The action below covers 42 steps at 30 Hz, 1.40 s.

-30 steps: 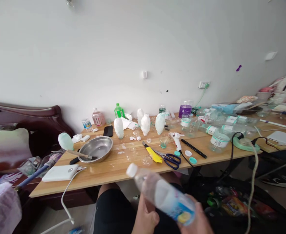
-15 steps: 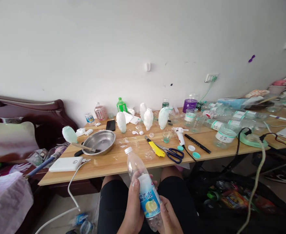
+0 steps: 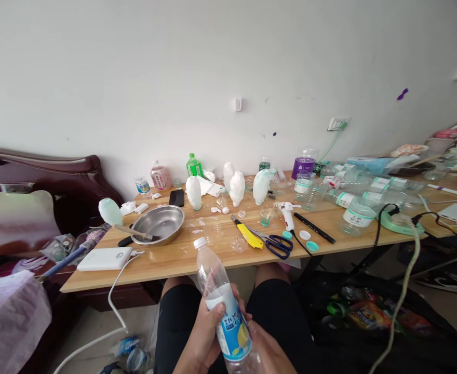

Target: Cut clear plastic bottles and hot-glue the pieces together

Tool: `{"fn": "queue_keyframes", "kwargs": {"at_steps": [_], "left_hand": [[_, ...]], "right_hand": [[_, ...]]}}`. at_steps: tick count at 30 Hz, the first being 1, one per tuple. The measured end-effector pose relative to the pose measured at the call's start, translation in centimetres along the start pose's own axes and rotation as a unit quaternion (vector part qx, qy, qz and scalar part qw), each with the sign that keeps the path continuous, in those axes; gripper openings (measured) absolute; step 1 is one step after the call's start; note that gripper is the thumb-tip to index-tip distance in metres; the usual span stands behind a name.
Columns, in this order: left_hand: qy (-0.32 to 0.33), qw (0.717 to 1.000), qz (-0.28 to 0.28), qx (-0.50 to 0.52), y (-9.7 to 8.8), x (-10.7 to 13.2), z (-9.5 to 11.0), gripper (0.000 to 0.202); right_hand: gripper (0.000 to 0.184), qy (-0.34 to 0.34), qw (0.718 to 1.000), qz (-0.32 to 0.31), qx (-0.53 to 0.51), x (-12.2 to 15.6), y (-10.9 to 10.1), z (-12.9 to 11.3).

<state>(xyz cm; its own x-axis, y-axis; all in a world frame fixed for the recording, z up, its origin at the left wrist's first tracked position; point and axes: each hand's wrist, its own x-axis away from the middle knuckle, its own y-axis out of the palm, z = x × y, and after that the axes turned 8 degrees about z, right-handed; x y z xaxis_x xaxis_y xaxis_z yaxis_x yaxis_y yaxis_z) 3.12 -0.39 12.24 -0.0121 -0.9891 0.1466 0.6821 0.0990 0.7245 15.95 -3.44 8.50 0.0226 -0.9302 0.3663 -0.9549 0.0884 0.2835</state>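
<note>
A clear plastic bottle with a white cap and a blue lemon-printed label is tilted over my lap, its neck pointing up and to the left. My left hand wraps round its middle, thumb on the label and fingertips showing on the far side. Lower on the right side, my right hand grips the bottle; its fingers are partly hidden behind it. Beyond the bottle, on the wooden table, lie a yellow utility knife and dark-handled scissors.
A metal bowl with a brush across its rim sits left, near a white power bank. Several white-coated shapes stand mid-table. To the right are a glue gun, black marker, clear bottles and cables.
The bottle has shifted slightly left and down and turned in my hands, so the lemon on its label now sits further right. Both hands still hold it.
</note>
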Motion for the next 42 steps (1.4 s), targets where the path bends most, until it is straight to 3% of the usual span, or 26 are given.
{"fn": "queue_keyframes", "kwargs": {"at_steps": [2,3,5,7,8,10,13,17,23,26,29,36,38,42], "left_hand": [[0.028,0.998,0.016,-0.053,-1.2,-0.1,0.3,0.081],[0.041,0.994,0.023,-0.095,-2.0,-0.2,0.5,0.081],[0.057,0.981,0.041,-0.183,-3.8,-0.3,0.9,0.078],[0.059,0.971,0.051,-0.227,-5.1,-0.3,1.2,0.073],[0.057,0.97,0.051,-0.232,-5.5,-0.2,1.2,0.07],[0.061,0.97,0.047,-0.23,-5.5,-0.1,1.4,0.066],[0.077,0.97,0.06,-0.221,-4.4,-0.2,1.6,0.06],[0.093,0.971,0.103,-0.195,-3.2,-0.4,2.0,0.074],[0.078,0.949,0.182,-0.247,-2.6,-1.0,3.5,0.072],[0.091,0.934,0.195,-0.286,-2.6,-1.4,4.3,0.062],[0.113,0.927,0.206,-0.292,-3.0,-1.6,4.7,0.063],[0.067,0.95,0.191,-0.239,-3.6,-1.7,4.9,0.078],[0.059,0.954,0.184,-0.23,-3.6,-1.7,4.8,0.079],[0.048,0.962,0.15,-0.223,-3.8,-0.9,3.9,0.072]], "right_hand": [[0.039,-0.111,0.989,0.014,0.097,-1.8,-2.0,-2.4],[0.035,-0.175,0.97,0.03,0.168,-3.0,-3.2,-4.0],[0.032,-0.301,0.899,0.071,0.31,-5.7,-5.7,-7.4],[0.03,-0.373,0.81,0.094,0.442,-8.4,-7.4,-10.6],[0.031,-0.379,0.773,0.095,0.5,-9.7,-7.8,-11.9],[0.031,-0.372,0.749,0.082,0.542,-12.0,-7.6,-13.8],[0.025,-0.336,0.739,0.041,0.583,-14.9,-5.5,-15.3],[0.02,-0.259,0.714,0.003,0.651,-18.2,-2.3,-16.1],[0.029,-0.18,0.663,-0.041,0.726,-19.8,-0.2,-16.2],[0.032,-0.176,0.651,-0.045,0.737,-19.5,0.1,-16.0],[0.032,-0.178,0.652,-0.045,0.736,-19.4,0.3,-15.8],[0.025,-0.217,0.688,0.009,0.692,-18.6,0.1,-16.2],[0.023,-0.249,0.705,0.039,0.663,-17.1,-0.7,-16.5],[0.041,-0.302,0.741,0.075,0.595,-11.5,-4.2,-15.2]]}}
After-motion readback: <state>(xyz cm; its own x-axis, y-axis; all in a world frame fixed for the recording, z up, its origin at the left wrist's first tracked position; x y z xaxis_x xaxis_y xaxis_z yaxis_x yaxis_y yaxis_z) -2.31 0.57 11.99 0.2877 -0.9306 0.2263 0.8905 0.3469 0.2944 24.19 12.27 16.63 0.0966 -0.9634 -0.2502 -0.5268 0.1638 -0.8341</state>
